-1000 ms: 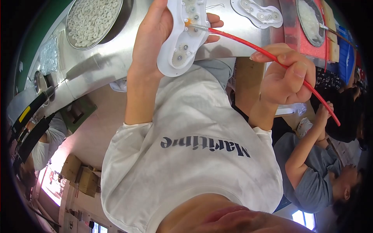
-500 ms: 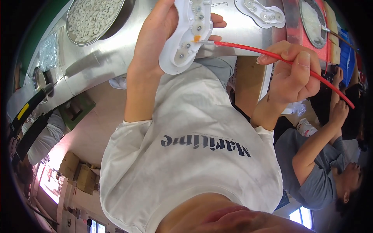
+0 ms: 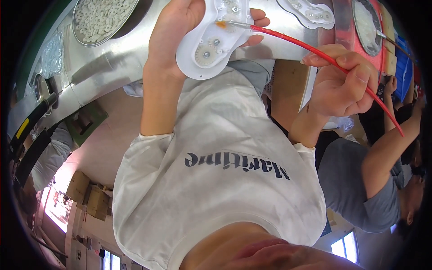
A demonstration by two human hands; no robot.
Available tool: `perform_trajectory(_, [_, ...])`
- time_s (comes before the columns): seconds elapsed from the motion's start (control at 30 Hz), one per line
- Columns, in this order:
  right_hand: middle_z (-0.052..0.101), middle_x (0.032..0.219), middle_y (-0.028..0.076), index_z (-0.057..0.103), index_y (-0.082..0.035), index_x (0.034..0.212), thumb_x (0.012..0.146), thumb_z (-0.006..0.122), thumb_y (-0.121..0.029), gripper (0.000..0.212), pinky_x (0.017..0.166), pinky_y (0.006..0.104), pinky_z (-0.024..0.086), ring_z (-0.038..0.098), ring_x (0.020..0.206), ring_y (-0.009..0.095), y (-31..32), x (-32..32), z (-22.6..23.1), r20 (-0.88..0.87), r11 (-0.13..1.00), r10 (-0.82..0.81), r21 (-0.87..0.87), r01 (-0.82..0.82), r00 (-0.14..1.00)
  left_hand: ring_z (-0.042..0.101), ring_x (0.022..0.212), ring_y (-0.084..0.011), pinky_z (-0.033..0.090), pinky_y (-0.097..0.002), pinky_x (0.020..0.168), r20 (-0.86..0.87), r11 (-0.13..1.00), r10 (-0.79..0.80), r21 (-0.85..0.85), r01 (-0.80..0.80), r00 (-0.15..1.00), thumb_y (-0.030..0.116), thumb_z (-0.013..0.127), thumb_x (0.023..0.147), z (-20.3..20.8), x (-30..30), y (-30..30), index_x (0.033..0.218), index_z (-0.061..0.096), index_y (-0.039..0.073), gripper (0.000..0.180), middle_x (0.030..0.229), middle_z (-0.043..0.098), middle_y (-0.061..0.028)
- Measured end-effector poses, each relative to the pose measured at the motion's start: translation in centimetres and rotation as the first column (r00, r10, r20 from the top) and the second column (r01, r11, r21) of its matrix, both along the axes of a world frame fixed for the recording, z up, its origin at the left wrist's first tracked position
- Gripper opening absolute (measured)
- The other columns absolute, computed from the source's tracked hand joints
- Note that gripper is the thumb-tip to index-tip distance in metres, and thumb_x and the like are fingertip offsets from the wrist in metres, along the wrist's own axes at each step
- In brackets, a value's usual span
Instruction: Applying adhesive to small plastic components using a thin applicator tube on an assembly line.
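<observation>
My left hand (image 3: 164, 49) is closed around a white plastic housing (image 3: 185, 57), its fingertips showing past the far side. Small pale gears with metal screws sit inside the housing, whose upper end is cut off by the frame. Between thumb and fingers of my right hand (image 3: 346, 85) is a thin brush (image 3: 292, 41) with a red handle. Its orange bristle tip reaches into the housing, at the row of gears. A second white housing (image 3: 311, 17) with gears lies on the metal table (image 3: 121, 56), beyond the brush.
At the far left stands a round metal bowl (image 3: 101, 20) heaped with small white parts, near a clear plastic bag (image 3: 53, 58). A dish (image 3: 368, 29) of whitish substance, with another brush (image 3: 396, 43) across its rim, sits at the right. A person in grey (image 3: 355, 175) is beside me on the right.
The brush tip has moved slightly left and up along the gears. The housing has shifted a little left. The neighbouring person's arm has moved.
</observation>
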State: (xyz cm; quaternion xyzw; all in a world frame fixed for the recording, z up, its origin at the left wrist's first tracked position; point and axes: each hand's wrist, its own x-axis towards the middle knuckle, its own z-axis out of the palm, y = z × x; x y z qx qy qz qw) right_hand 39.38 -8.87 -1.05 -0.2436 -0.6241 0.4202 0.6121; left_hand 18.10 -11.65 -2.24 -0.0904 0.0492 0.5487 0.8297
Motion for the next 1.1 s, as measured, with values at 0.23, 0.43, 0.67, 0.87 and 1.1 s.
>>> perform_trajectory(0.23, [0.059,0.066,0.016,0.054,0.008,0.079,0.091,0.041,-0.011,0.026,0.045,0.0281,0.048,0.061,0.046,0.025,0.4,1.0,1.3,0.183,0.998,-0.053,0.033,0.048,0.982,0.057,0.103,-0.0473,0.054,-0.0571,0.076,-0.047,0.890,0.032,0.455,-0.007,0.998,0.044,0.021,0.100,-3.0,0.1,0.6,0.137,0.035,0.004,0.056,0.109,0.057,-0.0346])
perform_trajectory(0.43, [0.061,0.069,0.017,0.056,0.008,0.082,0.092,0.042,-0.011,0.026,0.045,0.0276,0.048,0.063,0.048,0.025,1.2,0.8,0.8,0.122,0.981,-0.067,0.188,0.043,0.990,0.059,0.101,-0.0467,0.054,-0.0557,0.077,-0.008,1.000,0.024,0.015,-0.024,1.000,0.045,0.021,0.100,-1.1,0.3,0.2,0.138,0.032,0.004,0.056,0.111,0.055,-0.0354])
perform_trajectory(0.67, [0.061,0.071,0.017,0.054,0.008,0.085,0.093,0.042,-0.011,0.024,0.049,0.0305,0.052,0.064,0.051,0.026,1.0,0.5,0.3,0.054,0.980,0.005,0.198,-0.015,0.999,0.059,0.100,-0.0462,0.055,-0.0543,0.077,-0.169,1.000,0.012,0.022,-0.008,0.986,0.046,0.021,0.100,-0.3,0.1,-0.3,0.139,0.031,0.004,0.058,0.113,0.053,-0.0369])
perform_trajectory(0.87, [0.060,0.069,0.017,0.054,0.008,0.083,0.092,0.041,-0.012,0.025,0.048,0.0306,0.050,0.063,0.050,0.025,1.0,0.0,0.4,0.143,0.975,-0.070,0.220,0.037,0.987,0.058,0.101,-0.0466,0.055,-0.0544,0.077,0.014,1.000,0.011,0.020,-0.012,1.000,0.046,0.021,0.100,-0.2,0.2,-0.3,0.138,0.031,0.004,0.058,0.113,0.054,-0.0355])
perform_trajectory(1.1, [0.058,0.062,0.016,0.055,0.007,0.079,0.090,0.042,-0.012,0.025,0.045,0.0291,0.048,0.060,0.047,0.023,0.9,1.1,1.0,0.164,0.997,0.001,0.074,-0.013,0.986,0.060,0.100,-0.0434,0.056,-0.0534,0.074,-0.013,0.999,0.053,0.003,-0.053,0.999,0.046,0.020,0.100,-0.7,0.2,0.0,0.137,0.033,0.003,0.057,0.109,0.057,-0.0331])
